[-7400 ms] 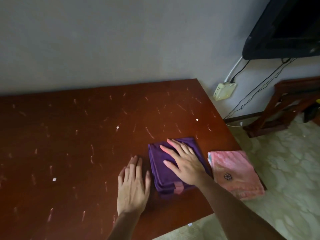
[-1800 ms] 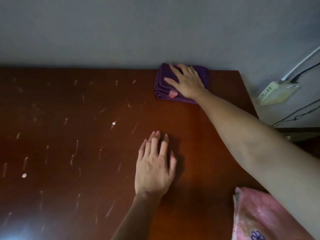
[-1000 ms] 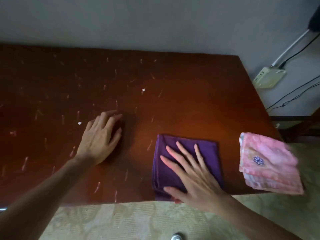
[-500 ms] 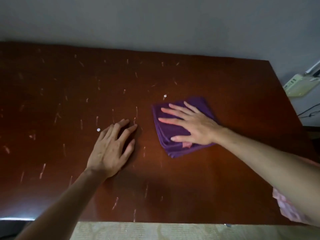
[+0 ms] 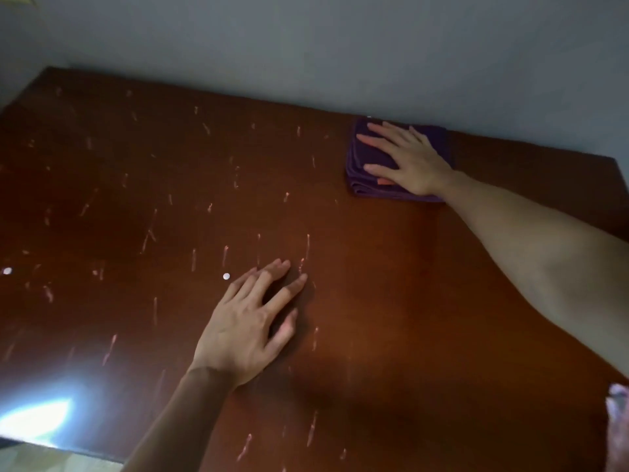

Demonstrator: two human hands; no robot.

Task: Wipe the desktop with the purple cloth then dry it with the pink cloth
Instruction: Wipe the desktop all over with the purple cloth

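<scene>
The folded purple cloth (image 5: pixel 369 158) lies at the far edge of the dark red-brown desktop (image 5: pixel 170 199), right against the wall. My right hand (image 5: pixel 405 158) presses flat on it with straight, spread fingers, my arm stretched across the desk. My left hand (image 5: pixel 252 321) rests flat on the bare wood in the middle, fingers straight. Only a sliver of the pink cloth (image 5: pixel 621 417) shows at the right edge of the head view.
A grey wall (image 5: pixel 340 46) runs along the desk's far edge. The wood carries several pale scratch marks and small white specks (image 5: pixel 226 276). A bright glare (image 5: pixel 37 417) sits near the front left edge, with floor (image 5: pixel 51 463) below it.
My right hand has pushed the purple cloth from the middle of the desk away to the far edge by the wall. My left hand stays flat in about the same spot.
</scene>
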